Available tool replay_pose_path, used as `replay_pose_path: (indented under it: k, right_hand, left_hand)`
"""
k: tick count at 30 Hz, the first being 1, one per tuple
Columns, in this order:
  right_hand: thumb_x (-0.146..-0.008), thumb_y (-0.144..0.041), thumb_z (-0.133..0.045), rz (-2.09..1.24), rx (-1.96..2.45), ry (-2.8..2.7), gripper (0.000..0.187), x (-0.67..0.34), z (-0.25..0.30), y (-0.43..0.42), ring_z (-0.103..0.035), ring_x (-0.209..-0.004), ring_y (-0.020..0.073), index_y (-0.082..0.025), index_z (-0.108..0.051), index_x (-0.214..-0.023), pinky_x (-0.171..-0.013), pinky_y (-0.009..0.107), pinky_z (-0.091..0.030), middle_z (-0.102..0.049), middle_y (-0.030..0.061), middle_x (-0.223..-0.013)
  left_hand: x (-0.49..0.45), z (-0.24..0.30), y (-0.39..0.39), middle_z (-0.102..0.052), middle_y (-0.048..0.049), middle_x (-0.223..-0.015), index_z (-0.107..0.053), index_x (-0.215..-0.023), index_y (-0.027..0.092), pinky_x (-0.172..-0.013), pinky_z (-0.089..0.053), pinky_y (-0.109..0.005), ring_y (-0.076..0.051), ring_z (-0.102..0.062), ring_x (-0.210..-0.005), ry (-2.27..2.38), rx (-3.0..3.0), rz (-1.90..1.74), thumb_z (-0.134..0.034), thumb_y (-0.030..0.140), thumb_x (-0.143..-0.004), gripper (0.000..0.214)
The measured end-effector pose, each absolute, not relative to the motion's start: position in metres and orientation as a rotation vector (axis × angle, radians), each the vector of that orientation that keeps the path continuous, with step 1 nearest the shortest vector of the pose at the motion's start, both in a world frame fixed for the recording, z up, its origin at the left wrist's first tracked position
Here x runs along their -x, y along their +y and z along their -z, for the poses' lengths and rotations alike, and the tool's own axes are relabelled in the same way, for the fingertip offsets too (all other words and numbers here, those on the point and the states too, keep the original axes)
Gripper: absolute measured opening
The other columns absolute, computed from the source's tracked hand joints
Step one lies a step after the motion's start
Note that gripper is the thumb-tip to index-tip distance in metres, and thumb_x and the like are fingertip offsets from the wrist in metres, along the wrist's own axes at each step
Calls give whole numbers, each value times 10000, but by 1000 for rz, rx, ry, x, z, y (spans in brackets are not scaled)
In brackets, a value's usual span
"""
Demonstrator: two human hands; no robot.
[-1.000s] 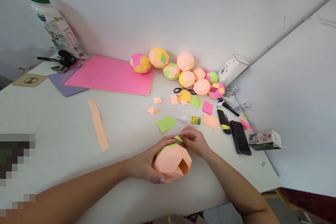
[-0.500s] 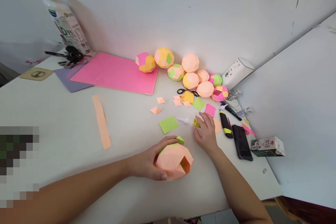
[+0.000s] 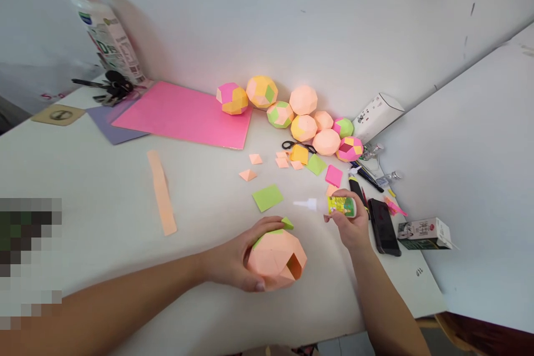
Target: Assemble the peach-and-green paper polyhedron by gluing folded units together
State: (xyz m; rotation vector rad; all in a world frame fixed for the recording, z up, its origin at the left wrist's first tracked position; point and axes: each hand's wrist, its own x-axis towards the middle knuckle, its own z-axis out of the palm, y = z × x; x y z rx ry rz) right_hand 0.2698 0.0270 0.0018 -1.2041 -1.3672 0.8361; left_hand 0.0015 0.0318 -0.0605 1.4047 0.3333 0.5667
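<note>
My left hand (image 3: 237, 258) is closed around a faceted paper ball (image 3: 275, 261), mostly peach with some green at its upper edge. An opening shows on the ball's right side, and a small green paper piece (image 3: 287, 223) sits at my left fingertips. To the right, my right hand (image 3: 350, 225) grips a glue bottle (image 3: 341, 206) with a yellow and green label. Its white nozzle (image 3: 307, 204) points left. A green paper rectangle (image 3: 267, 198) lies on the table just beyond the ball.
Several finished paper balls (image 3: 303, 100) sit by the wall. Folded peach pieces (image 3: 247, 175), scissors (image 3: 287, 145) and coloured squares lie before them. A peach strip (image 3: 162, 192) and pink sheet (image 3: 187, 117) are left; a phone (image 3: 384, 227) and carton (image 3: 424, 233) stand right.
My right hand has closed on the glue bottle, lifted it and drawn it to the right. My left hand and the paper ball have barely moved.
</note>
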Motion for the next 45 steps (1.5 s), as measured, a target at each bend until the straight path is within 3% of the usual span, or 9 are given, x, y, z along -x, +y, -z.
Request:
replay_pose_path:
  k: [8,18,25,45]
  right_hand:
    - [-826,-321,-663,-1053,1091,-1352,155,-253,-7,21,-566,-555,106,-234,-581,-925,-433,253,-496,-595,28,-914]
    - [-792,-383,-690,-1111,1196,-1307,235,-250,-5,20,-551,-492,85,-212,-564,-892,-429,250,-492,-582,4,-852]
    - [-800,-350,-693,-1136,1127,-1284,222,-246,-2,18,-550,-505,81,-221,-556,-917,-446,251,-487,-599,14,-898]
    - [-790,-310,-713,-1099,1107,-1241,201,-243,-2,17,-517,-511,69,-211,-579,-903,-413,202,-431,-584,4,-855]
  left_hand:
    - [-1,55,32,-222,-113,-1504,-337,-1417,285,-1123,-181,-590,-407,-193,-1384,322,-1426,-516,-776,584,-573,998]
    - [-1,57,29,-198,-128,-1498,-337,-1413,283,-1103,-209,-602,-416,-169,-1387,317,-1398,-508,-773,599,-568,1003]
    - [-3,56,29,-234,-129,-1461,-355,-1401,286,-1084,-258,-584,-394,-263,-1343,278,-1384,-528,-755,611,-590,961]
    - [-3,58,29,-250,-144,-1458,-346,-1402,266,-1089,-233,-608,-412,-218,-1366,273,-1411,-533,-763,602,-590,973]
